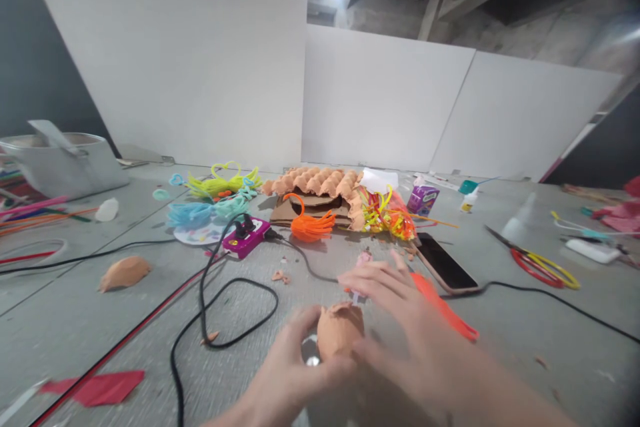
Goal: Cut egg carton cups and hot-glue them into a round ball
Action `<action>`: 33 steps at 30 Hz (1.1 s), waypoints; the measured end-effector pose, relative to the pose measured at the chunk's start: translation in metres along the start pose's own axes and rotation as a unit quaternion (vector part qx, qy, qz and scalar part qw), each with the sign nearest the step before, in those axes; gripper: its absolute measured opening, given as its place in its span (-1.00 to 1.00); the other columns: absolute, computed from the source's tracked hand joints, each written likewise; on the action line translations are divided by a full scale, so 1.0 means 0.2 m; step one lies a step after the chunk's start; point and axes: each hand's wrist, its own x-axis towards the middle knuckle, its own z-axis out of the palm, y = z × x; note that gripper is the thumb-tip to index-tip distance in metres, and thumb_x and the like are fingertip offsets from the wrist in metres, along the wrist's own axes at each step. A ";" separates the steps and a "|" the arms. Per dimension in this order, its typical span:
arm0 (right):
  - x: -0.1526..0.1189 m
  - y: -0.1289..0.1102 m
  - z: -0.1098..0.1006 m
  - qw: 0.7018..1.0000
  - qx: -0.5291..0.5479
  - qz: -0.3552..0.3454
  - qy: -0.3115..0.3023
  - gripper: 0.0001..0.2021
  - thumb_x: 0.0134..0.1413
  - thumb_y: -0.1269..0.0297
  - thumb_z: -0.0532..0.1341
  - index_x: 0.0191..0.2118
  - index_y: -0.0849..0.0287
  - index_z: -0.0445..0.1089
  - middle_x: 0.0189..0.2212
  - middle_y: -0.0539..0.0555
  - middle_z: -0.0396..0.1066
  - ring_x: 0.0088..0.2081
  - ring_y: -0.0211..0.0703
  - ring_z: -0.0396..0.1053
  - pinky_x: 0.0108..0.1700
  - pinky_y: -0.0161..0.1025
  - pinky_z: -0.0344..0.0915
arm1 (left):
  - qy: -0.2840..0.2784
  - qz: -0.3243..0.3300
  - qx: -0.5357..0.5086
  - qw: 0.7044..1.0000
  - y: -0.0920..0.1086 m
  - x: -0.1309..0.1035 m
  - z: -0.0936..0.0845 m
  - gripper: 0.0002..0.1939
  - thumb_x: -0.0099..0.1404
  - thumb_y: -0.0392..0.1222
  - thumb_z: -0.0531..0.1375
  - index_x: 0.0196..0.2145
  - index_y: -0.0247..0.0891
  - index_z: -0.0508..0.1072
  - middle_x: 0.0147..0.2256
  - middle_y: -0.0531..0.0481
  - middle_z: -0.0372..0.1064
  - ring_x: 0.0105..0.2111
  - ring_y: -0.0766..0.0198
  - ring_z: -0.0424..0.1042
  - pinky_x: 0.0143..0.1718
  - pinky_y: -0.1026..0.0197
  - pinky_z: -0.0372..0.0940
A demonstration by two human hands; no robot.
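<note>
A peach-coloured egg-carton cup (340,332) with a ragged top rim is between my two hands at the front centre. My left hand (295,360) curls around its left side and front, fingers closed on it. On the right, my right hand (400,307) is slightly blurred, its fingers stretched forward past the cup and its thumb close to the cup's side. I cannot tell whether that thumb touches. A small pinkish item (364,258) lies partly hidden behind the right fingers. Beyond stands the peach egg tray (320,181), with an orange pipe-cleaner bundle (314,225) before it.
Black cables run from a purple power strip (246,237) across the table's left. Another carton piece (125,273) lies left, with red paper (107,387) nearer. A phone (446,263), an orange strip (444,307) and scissors (537,267) are to the right.
</note>
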 end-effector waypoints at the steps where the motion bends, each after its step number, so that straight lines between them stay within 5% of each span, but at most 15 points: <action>1: 0.00 0.00 0.00 1.000 0.008 0.002 -0.009 -0.59 0.12 0.23 0.21 0.09 -0.03 0.19 0.07 -0.02 0.31 0.16 -0.12 0.16 0.29 0.06 -0.24 | -0.010 0.002 -0.010 1.000 0.00 0.00 0.00 -0.50 -0.03 0.09 0.29 -0.21 -0.32 0.41 -0.28 -0.09 0.41 -0.23 0.06 0.37 -0.27 0.15 0.30; 11: 0.02 0.00 0.02 0.997 0.059 -0.017 -0.046 -0.79 0.09 0.21 0.24 -0.13 0.03 0.36 -0.12 -0.05 0.42 0.03 -0.18 0.29 0.29 -0.01 -0.17 | -0.035 0.000 -0.082 0.996 -0.02 0.01 0.00 -0.47 -0.06 0.18 0.31 -0.30 -0.35 0.50 -0.40 -0.05 0.41 -0.32 0.12 0.33 -0.30 0.17 0.23; 16: 0.01 0.01 0.03 0.996 0.077 -0.039 -0.031 -0.73 0.12 0.32 0.20 -0.04 -0.02 0.37 -0.07 -0.07 0.43 0.12 -0.18 0.22 0.22 -0.12 0.09 | -0.030 0.007 -0.145 0.989 -0.07 0.01 0.00 -0.39 -0.08 0.20 0.33 -0.21 -0.35 0.48 -0.32 -0.09 0.42 -0.31 0.12 0.36 -0.30 0.18 0.25; 21: -0.04 0.03 0.06 0.999 0.036 -0.015 -0.013 -0.45 0.09 0.28 0.20 0.20 0.01 0.09 0.12 0.08 0.28 0.23 0.06 0.07 0.16 0.11 0.16 | -0.021 0.021 -0.160 0.987 -0.05 -0.01 -0.01 -0.36 -0.06 0.21 0.32 -0.16 -0.34 0.46 -0.29 -0.15 0.44 -0.26 0.05 0.40 -0.23 0.10 0.27; 24: -0.06 0.03 0.08 1.000 0.014 -0.001 -0.012 -0.33 0.08 0.22 0.21 0.26 0.02 -0.09 0.10 0.12 0.29 0.25 0.12 0.01 0.19 0.32 -0.03 | -0.034 0.029 -0.162 0.986 -0.04 -0.01 -0.01 -0.32 -0.08 0.22 0.33 -0.11 -0.31 0.42 -0.23 -0.17 0.41 -0.21 -0.01 0.41 -0.21 0.06 0.29; 28: -0.06 0.03 0.09 0.999 0.027 -0.030 -0.009 -0.37 0.06 0.17 0.24 0.22 -0.02 0.00 0.08 0.10 0.31 0.21 0.09 0.10 0.23 0.32 -0.18 | -0.040 0.078 -0.088 0.992 -0.04 0.00 -0.03 -0.31 -0.11 0.21 0.35 -0.09 -0.22 0.37 -0.11 -0.14 0.33 -0.14 -0.04 0.39 -0.17 -0.01 0.32; 33: -0.05 0.06 0.10 0.996 0.013 -0.074 0.054 -0.30 0.07 0.23 0.28 0.26 -0.01 -0.06 0.02 0.08 0.36 0.20 -0.04 0.13 0.28 0.20 -0.30 | 0.060 0.201 0.103 0.972 -0.02 0.00 -0.06 -0.28 -0.17 0.12 0.40 -0.06 -0.13 0.32 0.01 -0.11 0.18 0.10 -0.16 0.14 0.08 -0.18 0.12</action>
